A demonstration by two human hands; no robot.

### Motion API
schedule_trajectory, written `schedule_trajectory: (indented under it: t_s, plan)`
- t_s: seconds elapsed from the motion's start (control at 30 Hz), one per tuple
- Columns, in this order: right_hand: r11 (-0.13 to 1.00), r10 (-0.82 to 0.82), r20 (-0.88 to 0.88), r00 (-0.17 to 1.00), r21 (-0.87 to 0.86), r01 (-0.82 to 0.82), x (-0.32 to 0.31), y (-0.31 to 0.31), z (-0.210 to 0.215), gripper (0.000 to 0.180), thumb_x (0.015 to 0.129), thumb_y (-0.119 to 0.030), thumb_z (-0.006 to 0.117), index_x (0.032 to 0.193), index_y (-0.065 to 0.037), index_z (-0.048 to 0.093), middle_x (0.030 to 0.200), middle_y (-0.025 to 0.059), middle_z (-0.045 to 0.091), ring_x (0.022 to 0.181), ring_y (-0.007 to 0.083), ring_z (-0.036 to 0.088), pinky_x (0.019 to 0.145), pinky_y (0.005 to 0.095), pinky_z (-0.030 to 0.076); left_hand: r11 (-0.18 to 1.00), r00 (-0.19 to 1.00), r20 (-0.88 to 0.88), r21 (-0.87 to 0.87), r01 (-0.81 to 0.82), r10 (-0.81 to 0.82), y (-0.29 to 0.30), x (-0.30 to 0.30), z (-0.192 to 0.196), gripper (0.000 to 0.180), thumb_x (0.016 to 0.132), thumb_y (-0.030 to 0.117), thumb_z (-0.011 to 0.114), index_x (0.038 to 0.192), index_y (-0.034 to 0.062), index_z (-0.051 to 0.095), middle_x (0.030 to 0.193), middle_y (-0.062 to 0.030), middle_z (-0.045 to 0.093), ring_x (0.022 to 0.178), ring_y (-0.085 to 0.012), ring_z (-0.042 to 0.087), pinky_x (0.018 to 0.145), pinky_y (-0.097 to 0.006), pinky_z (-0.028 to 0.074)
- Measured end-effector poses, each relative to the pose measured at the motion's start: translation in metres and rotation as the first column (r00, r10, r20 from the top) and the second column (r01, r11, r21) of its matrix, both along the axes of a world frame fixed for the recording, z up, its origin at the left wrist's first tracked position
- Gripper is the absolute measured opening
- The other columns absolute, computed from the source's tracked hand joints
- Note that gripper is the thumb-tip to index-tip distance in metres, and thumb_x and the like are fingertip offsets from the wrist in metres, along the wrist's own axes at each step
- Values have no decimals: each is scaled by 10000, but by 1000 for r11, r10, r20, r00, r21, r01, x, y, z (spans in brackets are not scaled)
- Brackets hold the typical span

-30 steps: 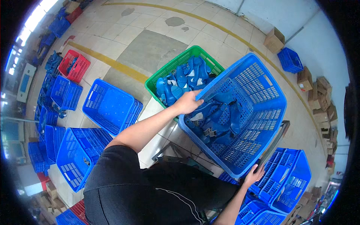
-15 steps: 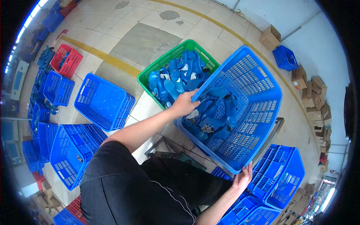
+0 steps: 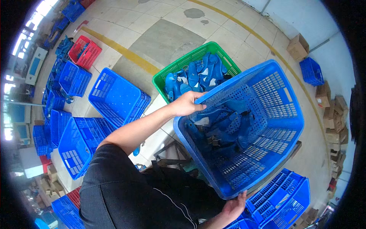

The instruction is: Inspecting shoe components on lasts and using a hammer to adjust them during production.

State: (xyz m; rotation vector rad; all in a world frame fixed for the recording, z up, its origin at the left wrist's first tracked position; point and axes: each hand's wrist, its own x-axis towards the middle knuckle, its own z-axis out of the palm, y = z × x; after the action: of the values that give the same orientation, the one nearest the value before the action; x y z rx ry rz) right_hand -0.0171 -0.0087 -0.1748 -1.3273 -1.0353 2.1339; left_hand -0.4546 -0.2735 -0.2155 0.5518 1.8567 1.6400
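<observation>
I hold a large blue perforated basket [image 3: 267, 99] tilted up in front of me. My left hand [image 3: 187, 104] grips its far left rim. My right hand [image 3: 233, 206] holds the near lower corner from beneath. Several blue shoe soles [image 3: 225, 126] lie piled in the low left side of the basket. Just behind it on the floor stands a green basket [image 3: 179, 66] with more blue soles [image 3: 198, 74] in it.
Empty blue baskets [image 3: 114, 97] lie on the tiled floor at left, with a red basket [image 3: 85, 51] farther back. Stacked blue baskets [image 3: 282, 202] sit at lower right. Cardboard boxes [image 3: 328, 99] line the right wall. A metal stand [image 3: 171, 149] is below the held basket.
The blue basket has tipped further up toward me and its soles have slid to the low left side. Both hands keep their grip on it.
</observation>
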Motion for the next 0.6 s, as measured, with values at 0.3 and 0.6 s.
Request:
schedule_trajectory:
  t_s: [0.3,0.6]
  plan:
    - [988,-91,219,972,144,60,13,89,-45,538,938,-147,715,1434,24,593,1425,140,642,1307,320,594,1124,506,466,962,985,-77,-216,-165,152,41,68,13,633,959,86,687,1568,71,514,1114,-159,772,943,-202,732,891,-345,559]
    - [649,-348,526,776,733,-206,-12,60,-82,199,992,-134,766,1124,-18,675,1066,54,669,981,170,562,932,332,465,956,979,-132,-233,-181,153,47,62,22,638,950,88,689,1563,93,514,992,-234,745,880,-329,776,806,-393,579]
